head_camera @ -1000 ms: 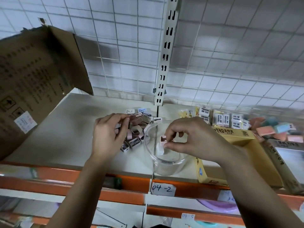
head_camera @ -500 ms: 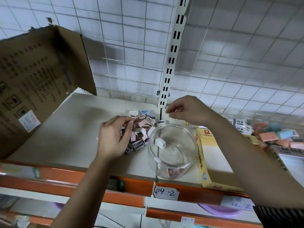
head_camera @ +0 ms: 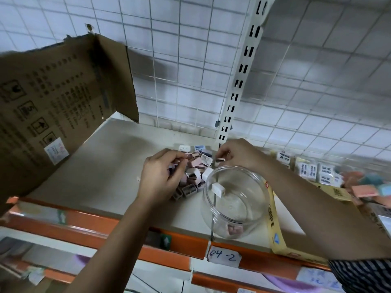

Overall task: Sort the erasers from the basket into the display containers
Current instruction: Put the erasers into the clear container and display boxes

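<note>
Dozens of small erasers (head_camera: 195, 169) are lying heaped on the shelf (head_camera: 110, 166) just behind the clear jar (head_camera: 234, 201), where the left hand (head_camera: 161, 177) is pinching one while the right hand (head_camera: 237, 154), fingers narrowed, is picking another, each needing a drop into the jar.

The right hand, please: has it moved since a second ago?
Yes. The right hand has left the clear jar's mouth and gone back to the pile near the slotted upright.
</note>
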Available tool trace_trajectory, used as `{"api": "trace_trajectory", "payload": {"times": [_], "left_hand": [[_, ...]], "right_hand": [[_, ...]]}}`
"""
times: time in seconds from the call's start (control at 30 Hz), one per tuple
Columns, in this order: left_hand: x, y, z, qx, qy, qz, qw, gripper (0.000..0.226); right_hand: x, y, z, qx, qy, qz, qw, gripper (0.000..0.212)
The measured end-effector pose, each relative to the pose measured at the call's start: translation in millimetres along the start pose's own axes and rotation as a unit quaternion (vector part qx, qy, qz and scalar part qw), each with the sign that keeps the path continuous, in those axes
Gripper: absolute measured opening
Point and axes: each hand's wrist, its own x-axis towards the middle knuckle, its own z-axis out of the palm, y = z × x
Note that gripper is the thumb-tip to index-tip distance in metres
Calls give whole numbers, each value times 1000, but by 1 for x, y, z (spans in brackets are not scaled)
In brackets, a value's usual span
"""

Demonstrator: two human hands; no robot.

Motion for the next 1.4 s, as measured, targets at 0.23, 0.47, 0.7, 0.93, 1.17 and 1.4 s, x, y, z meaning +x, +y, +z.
{"api": "trace_trajectory", "payload": {"times": [0.23, 0.47, 0.7, 0.93, 1.17, 1.4], "left_hand": [[21, 7, 1, 40, -54, 65, 996, 17], [38, -3, -2, 45, -191, 59, 979, 17], [43, 0, 8, 83, -155, 29, 984, 11], [41, 6, 2, 27, -152, 16, 988, 14], [33, 75, -20, -159, -156, 104, 969, 14], [21, 77, 5, -94, -221, 226, 944, 18]], "right_hand": [[-32, 12, -19, 127, 105, 41, 985, 19], [-67, 9, -24, 188, 157, 68, 967, 15], [-80, 6, -17, 248, 177, 80, 949, 17], [-87, 0, -18, 250, 185, 81, 947, 18], [-116, -2, -16, 266, 242, 69, 930, 19], [-140, 1, -3, 247, 275, 23, 929, 17]]}}
